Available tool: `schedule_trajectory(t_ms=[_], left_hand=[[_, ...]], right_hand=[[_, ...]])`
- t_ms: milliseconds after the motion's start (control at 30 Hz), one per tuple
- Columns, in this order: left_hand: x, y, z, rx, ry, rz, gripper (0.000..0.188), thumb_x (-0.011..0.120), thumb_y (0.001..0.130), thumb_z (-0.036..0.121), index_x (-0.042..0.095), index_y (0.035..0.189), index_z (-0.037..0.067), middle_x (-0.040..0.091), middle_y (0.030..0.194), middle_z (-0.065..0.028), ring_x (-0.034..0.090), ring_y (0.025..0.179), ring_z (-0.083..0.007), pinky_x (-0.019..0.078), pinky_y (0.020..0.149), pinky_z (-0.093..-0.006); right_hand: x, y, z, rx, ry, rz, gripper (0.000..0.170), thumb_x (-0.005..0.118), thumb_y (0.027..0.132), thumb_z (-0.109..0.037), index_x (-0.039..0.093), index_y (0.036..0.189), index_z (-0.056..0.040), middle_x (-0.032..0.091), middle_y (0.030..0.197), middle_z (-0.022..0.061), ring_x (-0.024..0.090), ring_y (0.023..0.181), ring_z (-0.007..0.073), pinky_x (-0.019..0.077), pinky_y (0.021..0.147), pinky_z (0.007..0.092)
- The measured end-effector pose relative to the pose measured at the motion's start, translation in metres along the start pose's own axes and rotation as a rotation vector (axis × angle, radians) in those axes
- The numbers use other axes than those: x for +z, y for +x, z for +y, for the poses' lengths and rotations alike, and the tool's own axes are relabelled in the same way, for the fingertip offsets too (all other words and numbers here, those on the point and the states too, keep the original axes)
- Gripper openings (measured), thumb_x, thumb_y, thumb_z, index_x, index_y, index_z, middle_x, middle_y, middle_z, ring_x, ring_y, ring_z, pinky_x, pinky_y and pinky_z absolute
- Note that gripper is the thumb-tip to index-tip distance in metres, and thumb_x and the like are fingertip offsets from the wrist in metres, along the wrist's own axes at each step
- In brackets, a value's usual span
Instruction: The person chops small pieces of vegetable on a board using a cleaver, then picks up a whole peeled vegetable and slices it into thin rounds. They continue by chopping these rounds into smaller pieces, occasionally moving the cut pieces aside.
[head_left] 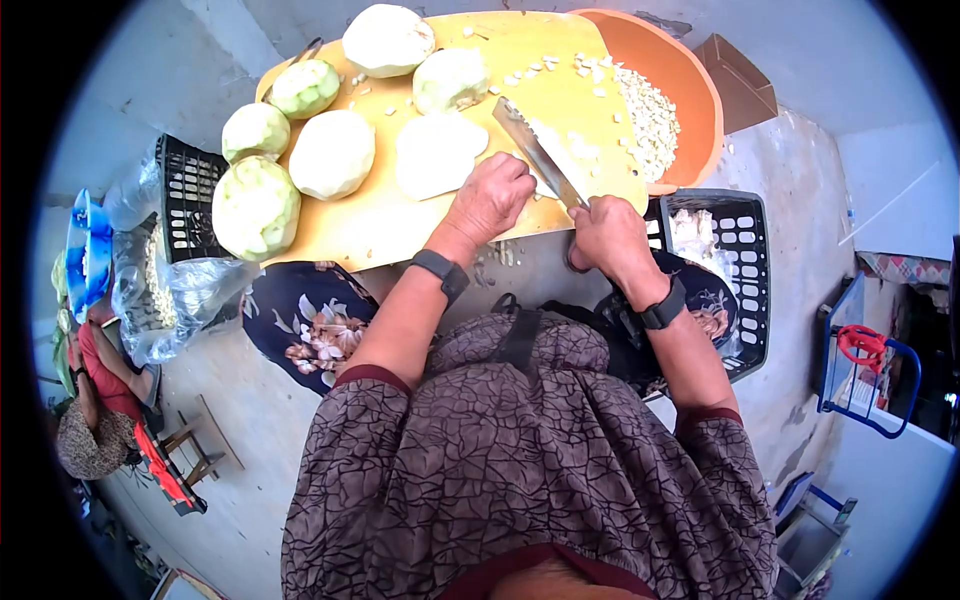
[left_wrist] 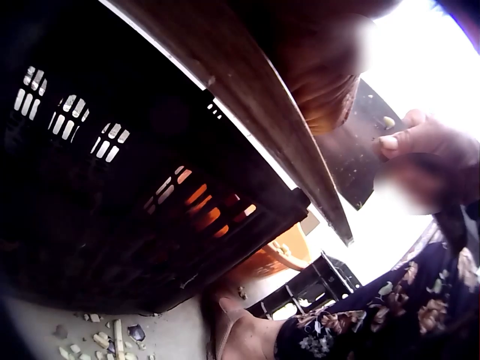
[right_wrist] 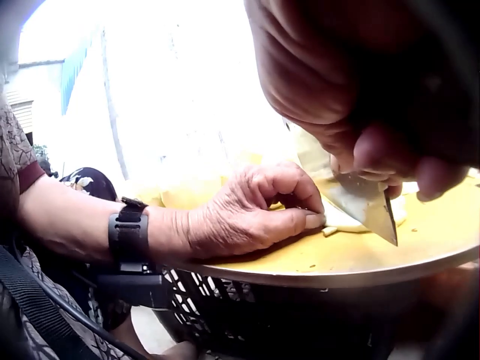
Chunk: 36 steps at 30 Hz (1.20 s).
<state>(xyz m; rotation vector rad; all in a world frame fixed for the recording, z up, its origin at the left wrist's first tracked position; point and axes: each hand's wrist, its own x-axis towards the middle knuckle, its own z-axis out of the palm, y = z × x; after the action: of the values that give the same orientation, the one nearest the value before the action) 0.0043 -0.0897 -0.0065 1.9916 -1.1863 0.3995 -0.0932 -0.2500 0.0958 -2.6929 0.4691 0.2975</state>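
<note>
My right hand [head_left: 612,238] grips the handle of a broad-bladed knife [head_left: 540,152], its blade slanting across the yellow cutting board [head_left: 390,225]. Beside the blade, my left hand [head_left: 495,197] has its fingers bent down at the board's near side. In the right wrist view, the left thumb and fingers pinch the edge of a pale vegetable slice [right_wrist: 343,220], and the knife blade [right_wrist: 367,206] comes down next to it. A large cut pale piece [head_left: 435,155] lies flat to the left of the knife. Several peeled, round, pale green vegetables [head_left: 257,208] sit on the board's left half.
An orange basin [head_left: 705,120] under the board's right end holds many small white cubes [head_left: 650,125]. Black plastic crates [head_left: 755,235] stand at both sides. A cardboard box [head_left: 735,80] is behind the basin. Another person [head_left: 100,400] sits at the far left by a blue basin [head_left: 88,255].
</note>
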Motion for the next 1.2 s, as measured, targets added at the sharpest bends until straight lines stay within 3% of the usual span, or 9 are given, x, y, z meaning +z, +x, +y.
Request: schedule_trajectory(t_ms=[100, 333, 567, 667, 1033, 1200], left_hand=[[-0.001, -0.002, -0.001, -0.026, 0.036, -0.058, 0.005, 0.067, 0.078, 0.004, 0.067, 0.083, 0.005, 0.062, 0.088, -0.0080, 0.061, 0.089, -0.0272, 0.0512, 0.079, -0.0373], [-0.001, -0.004, -0.001, -0.033, 0.032, -0.074, 0.007, 0.068, 0.078, 0.005, 0.068, 0.085, 0.005, 0.064, 0.090, -0.0080, 0.063, 0.087, -0.0269, 0.0506, 0.080, -0.0388], [0.000, -0.001, -0.001, -0.041, -0.005, -0.039, 0.008, 0.070, 0.076, 0.003, 0.068, 0.084, 0.004, 0.064, 0.086, -0.0097, 0.064, 0.084, -0.0282, 0.0521, 0.079, -0.0383], [-0.001, 0.000, 0.000, -0.052, -0.010, -0.037, 0.009, 0.070, 0.075, 0.002, 0.067, 0.083, 0.004, 0.065, 0.085, -0.0103, 0.064, 0.084, -0.0290, 0.0526, 0.077, -0.0385], [0.000, -0.002, 0.002, -0.046, -0.030, -0.023, 0.010, 0.070, 0.076, 0.002, 0.067, 0.086, 0.004, 0.066, 0.089, -0.0114, 0.065, 0.087, -0.0312, 0.0536, 0.078, -0.0395], [-0.011, -0.008, 0.009, -0.061, -0.021, -0.149, 0.017, 0.066, 0.079, 0.002, 0.067, 0.096, 0.003, 0.065, 0.098, -0.0123, 0.064, 0.093, -0.0320, 0.0521, 0.085, -0.0414]], right_hand=[[-0.002, -0.006, -0.002, -0.027, -0.023, 0.009, 0.030, 0.064, 0.089, -0.023, 0.071, 0.080, 0.0049, 0.066, 0.078, 0.0292, 0.067, 0.079, 0.0445, 0.0536, 0.077, 0.0488], [-0.008, -0.011, -0.005, -0.014, -0.028, -0.057, 0.030, 0.064, 0.089, -0.023, 0.071, 0.080, 0.0048, 0.066, 0.078, 0.0297, 0.067, 0.080, 0.0449, 0.0536, 0.077, 0.0487], [-0.008, -0.003, -0.007, 0.017, -0.015, -0.134, 0.027, 0.064, 0.089, -0.020, 0.071, 0.084, 0.0056, 0.068, 0.085, 0.0297, 0.068, 0.086, 0.0434, 0.0539, 0.080, 0.0471], [-0.002, 0.003, -0.003, -0.034, 0.033, -0.118, 0.033, 0.063, 0.090, -0.022, 0.069, 0.081, 0.0088, 0.065, 0.082, 0.0332, 0.066, 0.083, 0.0470, 0.0523, 0.078, 0.0490], [0.010, 0.014, -0.015, -0.006, 0.048, -0.102, 0.026, 0.061, 0.089, -0.021, 0.073, 0.092, 0.0023, 0.071, 0.095, 0.0244, 0.069, 0.096, 0.0374, 0.0532, 0.086, 0.0427], [0.016, 0.015, -0.015, 0.023, 0.074, -0.049, 0.027, 0.061, 0.090, -0.023, 0.073, 0.096, 0.0010, 0.071, 0.098, 0.0236, 0.069, 0.098, 0.0361, 0.0529, 0.088, 0.0422]])
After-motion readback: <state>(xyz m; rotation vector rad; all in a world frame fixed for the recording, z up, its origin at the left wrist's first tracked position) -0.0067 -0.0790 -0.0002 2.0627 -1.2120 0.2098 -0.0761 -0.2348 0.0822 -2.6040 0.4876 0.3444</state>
